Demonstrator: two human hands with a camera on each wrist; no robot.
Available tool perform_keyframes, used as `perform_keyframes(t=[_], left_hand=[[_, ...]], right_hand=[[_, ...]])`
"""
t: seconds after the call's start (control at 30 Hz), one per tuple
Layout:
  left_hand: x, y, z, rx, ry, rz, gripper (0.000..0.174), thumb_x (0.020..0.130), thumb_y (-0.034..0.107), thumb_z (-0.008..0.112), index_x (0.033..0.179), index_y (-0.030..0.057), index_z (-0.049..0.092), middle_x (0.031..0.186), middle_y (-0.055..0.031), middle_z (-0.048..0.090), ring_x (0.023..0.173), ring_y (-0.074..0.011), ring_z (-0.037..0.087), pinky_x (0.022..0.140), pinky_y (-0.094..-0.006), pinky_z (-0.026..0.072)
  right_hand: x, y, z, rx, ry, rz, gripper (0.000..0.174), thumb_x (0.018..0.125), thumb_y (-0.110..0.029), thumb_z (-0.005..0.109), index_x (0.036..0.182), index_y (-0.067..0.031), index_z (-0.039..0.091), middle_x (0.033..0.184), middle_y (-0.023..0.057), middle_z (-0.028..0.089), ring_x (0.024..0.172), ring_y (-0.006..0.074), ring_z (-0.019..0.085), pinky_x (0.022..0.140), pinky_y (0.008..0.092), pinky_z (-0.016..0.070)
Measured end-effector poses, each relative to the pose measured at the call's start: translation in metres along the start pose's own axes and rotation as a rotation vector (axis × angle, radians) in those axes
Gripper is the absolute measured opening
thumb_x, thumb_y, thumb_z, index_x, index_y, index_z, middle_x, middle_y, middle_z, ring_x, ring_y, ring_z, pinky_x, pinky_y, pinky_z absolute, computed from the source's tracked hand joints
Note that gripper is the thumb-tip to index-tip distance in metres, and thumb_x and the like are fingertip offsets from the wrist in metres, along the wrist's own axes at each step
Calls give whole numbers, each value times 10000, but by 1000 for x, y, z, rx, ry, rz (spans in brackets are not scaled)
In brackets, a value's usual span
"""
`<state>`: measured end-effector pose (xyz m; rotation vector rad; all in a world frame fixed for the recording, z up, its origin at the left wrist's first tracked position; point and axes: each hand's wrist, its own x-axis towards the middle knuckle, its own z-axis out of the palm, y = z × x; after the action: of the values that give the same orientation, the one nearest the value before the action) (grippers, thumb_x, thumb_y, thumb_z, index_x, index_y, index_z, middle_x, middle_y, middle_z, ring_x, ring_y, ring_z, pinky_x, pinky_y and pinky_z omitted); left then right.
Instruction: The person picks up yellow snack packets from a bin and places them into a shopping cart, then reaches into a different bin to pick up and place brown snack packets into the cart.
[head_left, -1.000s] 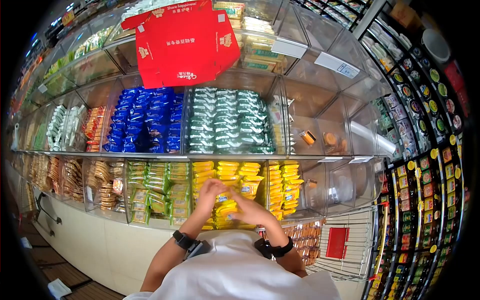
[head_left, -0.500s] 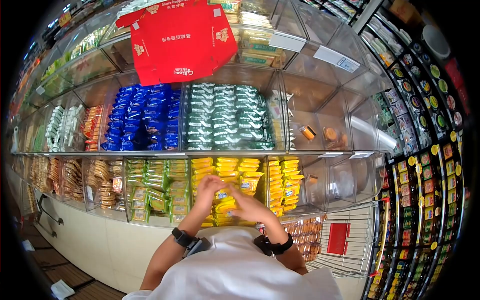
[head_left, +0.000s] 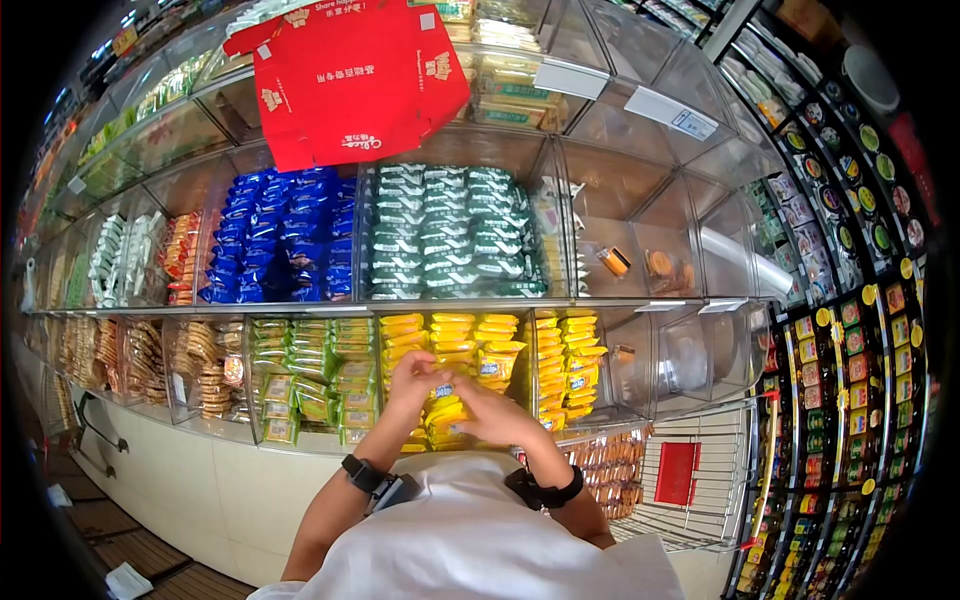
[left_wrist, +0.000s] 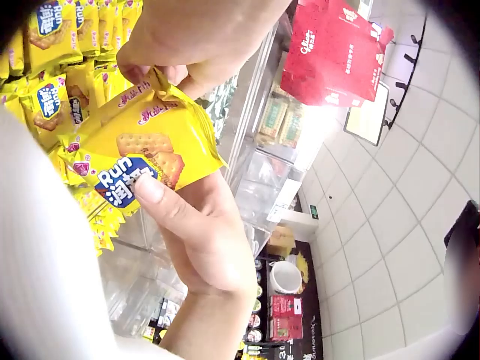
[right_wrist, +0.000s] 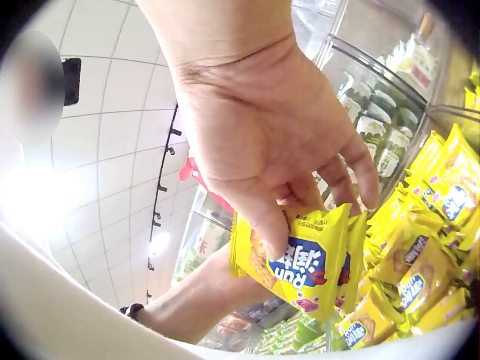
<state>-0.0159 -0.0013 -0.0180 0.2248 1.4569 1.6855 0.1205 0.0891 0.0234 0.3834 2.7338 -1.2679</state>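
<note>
Both hands are on a yellow biscuit packet [left_wrist: 184, 146] with a blue "Run" label, above a bin of matching packets [head_left: 405, 335]. My left hand [head_left: 410, 383] pinches its upper edge between curled fingers, seen in the left wrist view. My right hand [right_wrist: 262, 142] grips the packet from the other side, thumb pressed on its printed face and fingers behind. In the right wrist view a second yellow layer with a blue label shows just behind the front one. The fingertips behind the packet are partly hidden.
Green packets [head_left: 355, 385] fill the bin to the left, more yellow packets [head_left: 567, 370] the bin to the right. Blue packets [head_left: 270, 235] and dark green packets [head_left: 450, 235] stand behind. A red cardboard sheet [head_left: 350, 85] leans over the shelves. A shopping cart [head_left: 715, 490] stands at right.
The head view has shifted slightly, so the red cardboard sits a little further left and higher. Both hands stay in nearly the same pose around the packet.
</note>
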Motion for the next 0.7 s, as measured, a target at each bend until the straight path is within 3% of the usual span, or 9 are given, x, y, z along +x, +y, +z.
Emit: perform_keyframes(t=[0.2,0.7], left_hand=[[3,-6,-5,62,-10,-18,273,659,-106,637,861,46,535,708,25,414,646,-73,411,621,-193,406],[5,-8,-9,35,-46,-79,266,679,-108,620,870,62,546,684,40,386,622,-62,373,578,-178,361]], right_hand=[[-1,-2,4,-14,29,-3,574,699,-157,634,1170,-16,338,1136,193,475,1006,362,496,796,403,422],[-2,-7,2,-7,29,-19,497,678,-116,640,1084,3,379,1120,205,479,1001,367,492,805,408,416]])
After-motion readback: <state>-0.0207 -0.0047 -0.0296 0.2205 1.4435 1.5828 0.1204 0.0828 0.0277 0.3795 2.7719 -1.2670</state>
